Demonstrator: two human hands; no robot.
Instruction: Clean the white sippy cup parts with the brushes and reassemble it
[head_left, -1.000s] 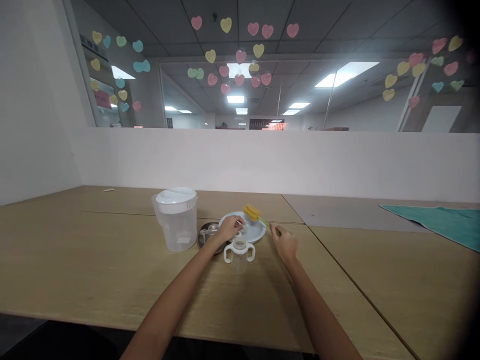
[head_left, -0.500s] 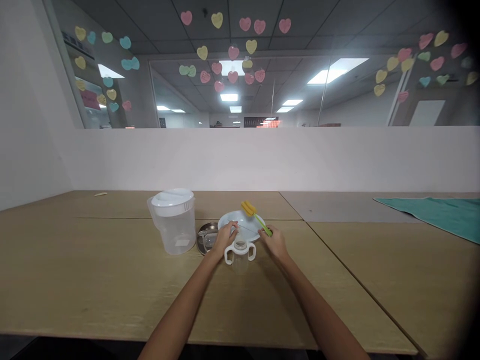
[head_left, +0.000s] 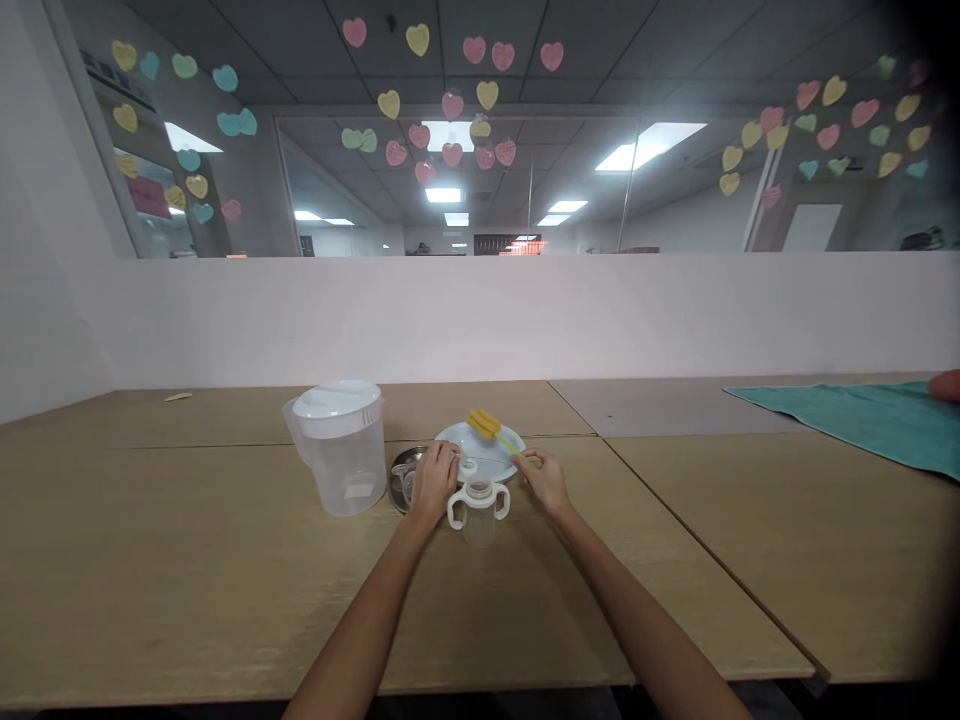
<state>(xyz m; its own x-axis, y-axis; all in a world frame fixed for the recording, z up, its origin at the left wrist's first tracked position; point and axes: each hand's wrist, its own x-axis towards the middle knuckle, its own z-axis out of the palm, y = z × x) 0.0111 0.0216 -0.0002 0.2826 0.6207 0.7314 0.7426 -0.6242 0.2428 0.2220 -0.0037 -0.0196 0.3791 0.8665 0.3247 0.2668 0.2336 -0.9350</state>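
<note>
My right hand (head_left: 546, 482) grips the thin green handle of a bottle brush (head_left: 485, 424), its yellow sponge head over a white plate (head_left: 504, 468). My left hand (head_left: 436, 480) has curled fingers at the plate's left side; what they hold, if anything, is hidden. By its fingertips a small white ring-like piece (head_left: 468, 468) shows. Between my hands, nearer to me, a clear bottle (head_left: 478, 525) with a white two-handled collar stands upright, its mouth uncovered. Partly behind my left hand is a steel bowl (head_left: 397, 497) with a clear piece in it.
A translucent pitcher (head_left: 349, 460) with a white lid stands left of the bowl. A teal cloth (head_left: 862, 415) lies at the far right, with part of another person's hand (head_left: 945, 386) at its edge. A low white wall (head_left: 480, 320) with glass above it backs the table (head_left: 225, 580).
The brush head has moved left and lower over the plate. My left hand has shifted slightly left and turned more knuckles-up. A person's hand has appeared at the far right.
</note>
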